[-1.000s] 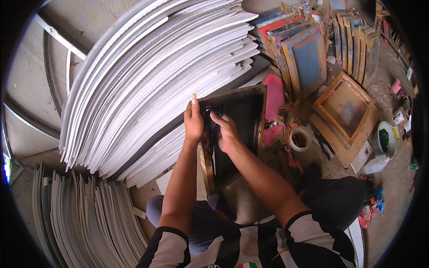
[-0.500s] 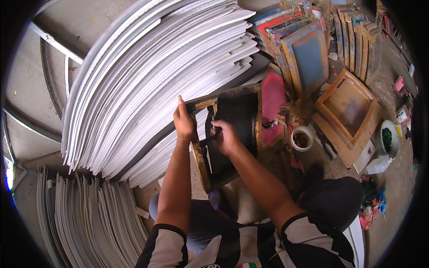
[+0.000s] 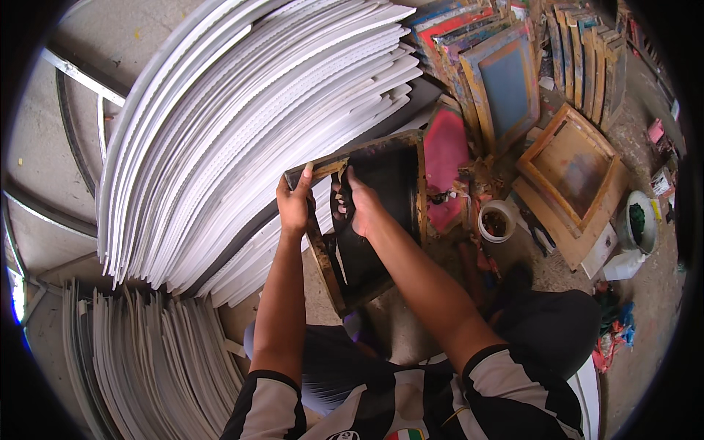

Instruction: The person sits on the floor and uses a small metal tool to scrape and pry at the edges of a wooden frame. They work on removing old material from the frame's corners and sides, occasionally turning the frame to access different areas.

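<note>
Centre: I cannot see most of the left hand's [image 3: 293, 209] fingers, hidden behind the wooden frame [image 3: 328, 268]; the right hand [image 3: 367, 209] covers part of the black mesh [image 3: 389, 176]. Top: white sheets [image 3: 257, 132], cropped. Right: contents of the white tub [image 3: 495, 237], too small for me to identify.

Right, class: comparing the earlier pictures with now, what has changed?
The left hand and the wooden frame have shifted left. The black screen has come away near the frame's upper left, leaving a wider opening. The right hand is curled around its loose edge. The left hand still holds the frame; the white sheets and white bucket stayed put.
</note>
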The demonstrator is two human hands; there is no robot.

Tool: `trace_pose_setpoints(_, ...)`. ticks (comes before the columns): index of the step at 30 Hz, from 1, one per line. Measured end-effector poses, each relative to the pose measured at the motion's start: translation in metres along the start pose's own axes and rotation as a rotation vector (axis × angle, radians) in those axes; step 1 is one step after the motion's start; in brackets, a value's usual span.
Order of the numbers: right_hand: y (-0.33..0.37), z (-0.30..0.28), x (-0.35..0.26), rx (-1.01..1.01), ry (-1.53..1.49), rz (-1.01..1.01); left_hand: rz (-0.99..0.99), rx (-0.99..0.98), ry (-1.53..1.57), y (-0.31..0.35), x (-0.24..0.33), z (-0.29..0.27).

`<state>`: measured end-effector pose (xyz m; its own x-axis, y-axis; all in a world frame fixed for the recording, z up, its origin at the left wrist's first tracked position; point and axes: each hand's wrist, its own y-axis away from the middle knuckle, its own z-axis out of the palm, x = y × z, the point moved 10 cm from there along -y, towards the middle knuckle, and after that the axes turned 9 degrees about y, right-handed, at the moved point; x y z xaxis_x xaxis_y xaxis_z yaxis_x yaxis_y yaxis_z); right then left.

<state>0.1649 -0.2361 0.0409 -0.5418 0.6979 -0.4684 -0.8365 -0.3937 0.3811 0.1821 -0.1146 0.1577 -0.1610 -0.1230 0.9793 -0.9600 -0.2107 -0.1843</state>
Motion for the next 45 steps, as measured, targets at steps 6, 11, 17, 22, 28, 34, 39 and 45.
trace_pose_setpoints(6, -0.008, -0.030, 0.015, 0.014, -0.204, -0.054, -0.063, 0.122, -0.035, -0.010, -0.010, -0.014)
trace_pose_setpoints(11, -0.003, -0.091, 0.071, -0.032, -0.523, -0.066, -0.056, 0.172, -0.027, -0.020, -0.021, -0.031)
trace_pose_setpoints(17, 0.041, -0.129, 0.135, 0.086, -0.291, 0.022, -0.071, 0.232, -0.015, -0.015, -0.041, -0.076)
trace_pose_setpoints(22, 0.031, -0.133, 0.119, 0.098, -0.100, 0.046, -0.028, 0.154, 0.017, 0.002, -0.037, -0.082)
trace_pose_setpoints(28, -0.009, -0.164, 0.049, 0.124, 0.029, -0.079, -0.015, 0.124, 0.037, 0.021, -0.023, -0.074)
trace_pose_setpoints(34, -0.010, -0.117, -0.056, 0.321, 0.461, -0.320, 0.029, 0.123, 0.063, 0.034, -0.018, -0.074)
trace_pose_setpoints(39, -0.022, -0.124, -0.056, 0.353, 0.426, -0.328, 0.064, 0.085, 0.081, 0.033, -0.010, -0.059)
trace_pose_setpoints(45, 0.007, -0.261, 0.089, 0.584, 0.589, -0.558, 0.014, 0.205, 0.067, 0.018, -0.011, -0.051)
